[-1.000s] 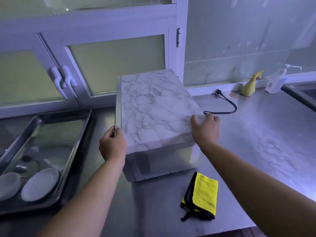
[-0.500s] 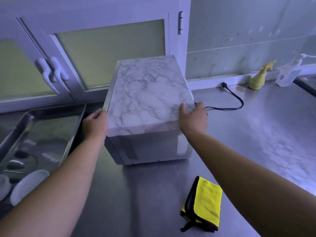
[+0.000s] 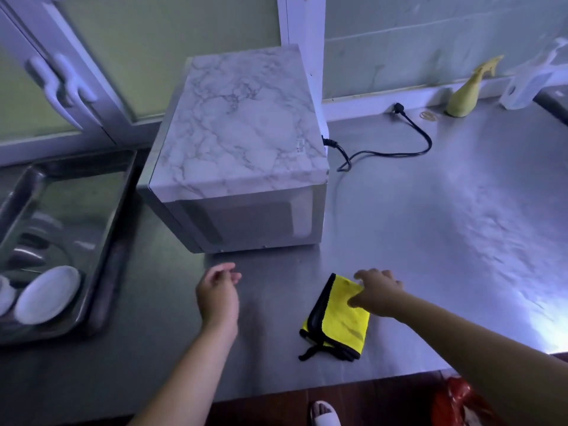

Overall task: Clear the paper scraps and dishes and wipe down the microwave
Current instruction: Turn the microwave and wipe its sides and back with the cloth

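Right hand [image 3: 376, 292] spread over the yellow cloth [image 3: 336, 324] — nothing gripped. Left hand [image 3: 218, 292] hung loosely curled, empty, before the microwave [image 3: 242, 142].

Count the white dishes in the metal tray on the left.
2. A whole white plate lies near the front of the metal tray; a second plate, cut off by the picture's left edge, sits just left of it. More may lie out of view.
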